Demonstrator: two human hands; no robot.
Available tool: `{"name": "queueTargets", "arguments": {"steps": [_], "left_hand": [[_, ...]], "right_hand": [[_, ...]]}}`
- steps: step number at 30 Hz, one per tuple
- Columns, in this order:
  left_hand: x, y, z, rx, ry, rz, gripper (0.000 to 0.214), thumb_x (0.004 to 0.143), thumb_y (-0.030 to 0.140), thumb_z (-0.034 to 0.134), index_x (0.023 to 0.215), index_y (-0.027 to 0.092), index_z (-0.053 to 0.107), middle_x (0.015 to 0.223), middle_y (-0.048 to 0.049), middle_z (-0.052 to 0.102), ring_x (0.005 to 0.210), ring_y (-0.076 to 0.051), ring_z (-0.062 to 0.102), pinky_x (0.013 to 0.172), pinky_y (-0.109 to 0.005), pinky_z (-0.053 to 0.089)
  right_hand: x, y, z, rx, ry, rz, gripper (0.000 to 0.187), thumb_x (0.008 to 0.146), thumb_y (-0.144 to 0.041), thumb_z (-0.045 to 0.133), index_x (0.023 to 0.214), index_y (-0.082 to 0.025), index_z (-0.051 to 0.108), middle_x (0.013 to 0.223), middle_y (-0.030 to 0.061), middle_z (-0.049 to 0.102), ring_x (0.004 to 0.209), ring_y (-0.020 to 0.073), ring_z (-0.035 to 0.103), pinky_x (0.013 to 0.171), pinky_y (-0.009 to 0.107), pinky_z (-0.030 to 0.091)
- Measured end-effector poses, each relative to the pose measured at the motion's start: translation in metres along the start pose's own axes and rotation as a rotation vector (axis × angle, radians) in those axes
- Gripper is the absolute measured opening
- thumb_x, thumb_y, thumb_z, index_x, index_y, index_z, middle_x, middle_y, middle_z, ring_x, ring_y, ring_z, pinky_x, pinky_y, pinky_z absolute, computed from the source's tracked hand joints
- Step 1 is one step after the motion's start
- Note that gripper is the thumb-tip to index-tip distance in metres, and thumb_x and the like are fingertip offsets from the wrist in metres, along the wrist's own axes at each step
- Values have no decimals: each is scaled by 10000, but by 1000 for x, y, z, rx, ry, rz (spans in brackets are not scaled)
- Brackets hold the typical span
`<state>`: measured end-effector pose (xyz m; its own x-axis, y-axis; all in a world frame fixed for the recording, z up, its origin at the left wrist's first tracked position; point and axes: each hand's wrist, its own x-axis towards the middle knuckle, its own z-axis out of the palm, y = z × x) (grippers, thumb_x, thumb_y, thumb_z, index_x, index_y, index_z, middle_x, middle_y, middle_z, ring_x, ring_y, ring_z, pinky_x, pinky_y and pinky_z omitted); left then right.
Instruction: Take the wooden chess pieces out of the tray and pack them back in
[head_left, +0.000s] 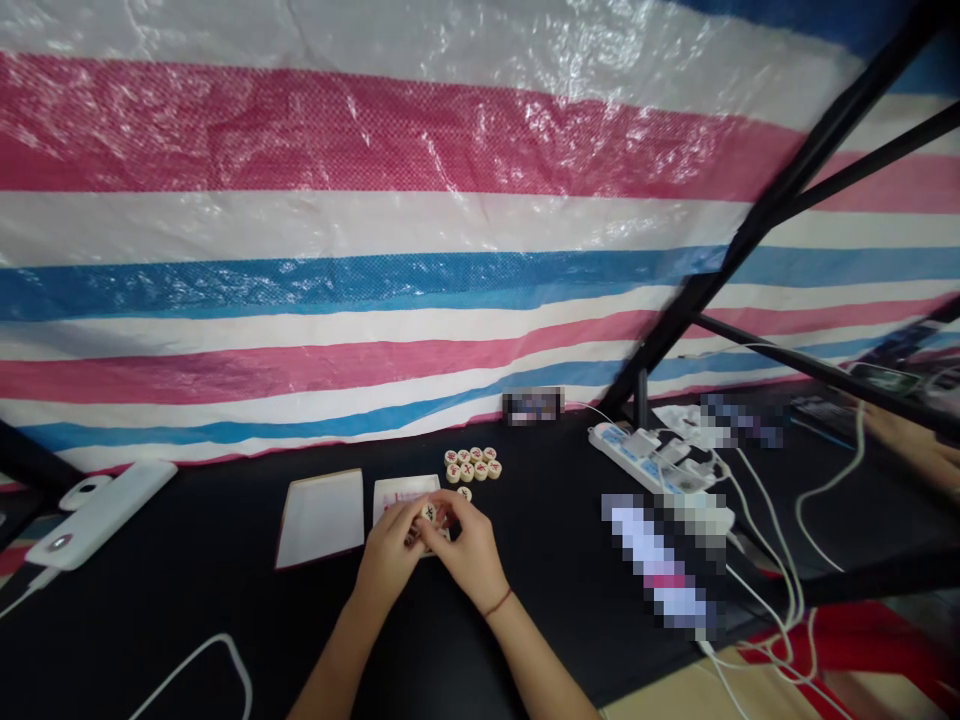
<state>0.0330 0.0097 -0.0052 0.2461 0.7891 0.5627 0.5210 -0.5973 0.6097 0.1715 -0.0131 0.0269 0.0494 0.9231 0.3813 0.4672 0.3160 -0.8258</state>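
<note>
My left hand (390, 548) and my right hand (466, 545) meet over a small white box (405, 492) on the black table (187, 600). Both hands have their fingers pinched together around round cream game pieces with red marks; one piece (429, 513) shows between the fingertips. A cluster of several such pieces (472, 464) lies just behind the hands, and a single piece (464, 493) sits next to my right hand. The flat white box lid (321, 517) lies to the left of my left hand.
A white power bank (97, 512) with a cable lies at the far left. A white power strip (651, 455) with plugs and cables is at the right. Black metal bars (757, 215) slant across the right. A striped tarpaulin (375, 200) hangs behind the table. Another person's hand (911, 440) shows at far right.
</note>
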Motion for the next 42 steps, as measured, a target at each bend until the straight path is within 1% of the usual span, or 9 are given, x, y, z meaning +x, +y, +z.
{"name": "queueTargets", "arguments": {"steps": [3,7,13,16,20,30,33,38,42], "left_hand": [[2,-1,-4,30,-10,0,306,883,257,502,1177,239,583,926,-49,680,853,-180,652,805,-331,543],[5,-4,-13,51,46,-26,305,889,327,526,1172,229,584,890,-49,668,842,-176,646,790,-310,538],[6,-8,-18,47,58,-40,232,901,264,479,1069,211,630,893,-55,675,836,-165,646,781,-294,533],[5,-10,-18,45,55,-44,232,899,252,474,1062,208,632,897,-58,678,834,-167,647,781,-298,531],[5,-13,-19,52,70,-50,228,899,241,464,1046,205,635,881,-54,678,820,-166,647,766,-294,528],[5,-17,-19,72,49,-51,215,901,237,460,1022,202,634,883,-49,676,824,-162,639,764,-282,512],[5,-22,-20,176,22,-68,231,884,230,459,1000,202,657,882,-56,688,828,-181,631,767,-311,487],[6,-24,-24,487,-156,-187,255,838,202,481,955,249,703,977,-56,688,930,-236,571,788,-372,412],[6,-18,-24,567,-307,-196,239,866,242,471,874,240,710,998,-59,670,944,-239,529,790,-386,368]], "right_hand": [[3,15,-7,18,71,18,216,792,-275,593,980,-182,642,835,33,673,675,139,612,657,245,518],[9,56,-26,-108,306,149,257,819,-323,540,987,-154,637,911,87,681,746,178,633,703,298,534],[9,84,-26,-317,108,29,223,831,-272,529,1009,-188,635,963,86,680,913,221,622,837,357,497],[7,85,-19,-387,49,-15,181,825,-222,534,974,-195,631,929,73,677,880,216,614,805,343,493],[8,87,-16,-448,56,-36,180,817,-179,531,972,-191,619,910,71,670,876,218,590,796,329,471],[11,89,-9,-558,51,-22,116,848,-247,548,931,-201,615,871,57,670,859,206,585,748,288,404],[11,88,-10,-543,42,-22,135,864,-257,535,957,-198,613,887,61,673,860,211,579,749,298,402],[5,69,-12,-520,127,-85,202,906,-296,475,998,-180,613,941,85,653,907,225,555,790,331,403],[-5,45,-6,-504,-118,-114,383,846,-423,561,1146,-185,578,875,61,638,785,203,571,712,305,417]]}}
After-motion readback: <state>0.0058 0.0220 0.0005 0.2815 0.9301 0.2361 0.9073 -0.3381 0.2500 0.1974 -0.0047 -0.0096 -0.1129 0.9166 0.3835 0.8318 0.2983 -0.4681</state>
